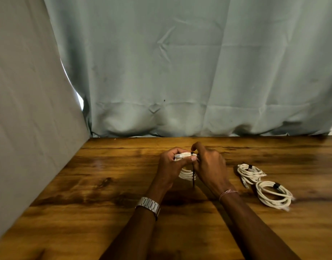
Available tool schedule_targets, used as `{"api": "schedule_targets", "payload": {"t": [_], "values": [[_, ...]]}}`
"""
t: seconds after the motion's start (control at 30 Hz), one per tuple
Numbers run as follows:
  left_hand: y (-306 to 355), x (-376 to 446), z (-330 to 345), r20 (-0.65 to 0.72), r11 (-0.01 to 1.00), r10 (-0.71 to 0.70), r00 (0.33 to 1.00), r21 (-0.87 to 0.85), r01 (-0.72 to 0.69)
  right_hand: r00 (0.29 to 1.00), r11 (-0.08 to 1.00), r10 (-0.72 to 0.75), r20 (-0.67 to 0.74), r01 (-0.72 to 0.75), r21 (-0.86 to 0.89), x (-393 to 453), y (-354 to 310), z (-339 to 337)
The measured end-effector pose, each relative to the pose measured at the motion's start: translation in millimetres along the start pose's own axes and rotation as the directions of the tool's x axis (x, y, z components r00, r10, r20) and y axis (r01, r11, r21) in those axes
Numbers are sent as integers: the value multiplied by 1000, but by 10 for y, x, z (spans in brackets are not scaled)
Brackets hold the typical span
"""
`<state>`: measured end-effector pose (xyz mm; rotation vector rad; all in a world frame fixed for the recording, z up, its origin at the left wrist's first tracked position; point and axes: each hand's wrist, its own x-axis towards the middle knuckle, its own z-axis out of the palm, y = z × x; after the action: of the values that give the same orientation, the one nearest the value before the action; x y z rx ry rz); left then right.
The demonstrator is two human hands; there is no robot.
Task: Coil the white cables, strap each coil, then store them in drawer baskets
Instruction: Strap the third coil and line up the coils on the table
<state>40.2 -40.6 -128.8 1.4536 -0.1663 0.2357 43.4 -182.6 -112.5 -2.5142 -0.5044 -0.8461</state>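
Note:
A white cable coil point(186, 173) is held upright above the wooden table point(108, 184), in the middle of the view. My left hand point(172, 164) grips the top of this coil. My right hand point(208, 166) pinches a thin black strap point(193, 175) that wraps the coil's top and hangs down its right side. Two more white coils lie flat to the right, each with a black strap around it: one farther back point(249, 173), one nearer point(274, 194). They touch each other.
A grey-green cloth point(180, 72) hangs behind the table's far edge, and a grey cloth panel point(30, 109) walls off the left side. No drawer or basket is in view. Bare wood shows on the left and near parts of the table.

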Motion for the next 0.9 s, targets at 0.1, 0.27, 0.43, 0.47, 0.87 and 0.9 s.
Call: {"api": "schedule_targets", "payload": {"t": [0.1,0.27,0.43,0.47,0.87,0.9], "values": [[41,-8,0,42,1000,25,999,0,-25,998,998,66,4,-66,5,-5,-27,-14],[60,-18,-9,16,999,28,999,-19,-28,999,918,37,-11,-29,395,2,-24,-16],[23,-3,-62,-13,1000,13,1000,24,-13,980,815,131,148,-191,548,73,36,-32],[14,-2,-68,-14,1000,11,1000,18,-11,973,776,124,195,-218,592,80,59,-39],[34,-14,-67,-106,994,54,993,99,-43,905,496,209,370,-424,758,69,66,-44],[27,-12,-70,-103,993,64,993,103,-53,897,503,236,373,-441,743,60,68,-55]]}}
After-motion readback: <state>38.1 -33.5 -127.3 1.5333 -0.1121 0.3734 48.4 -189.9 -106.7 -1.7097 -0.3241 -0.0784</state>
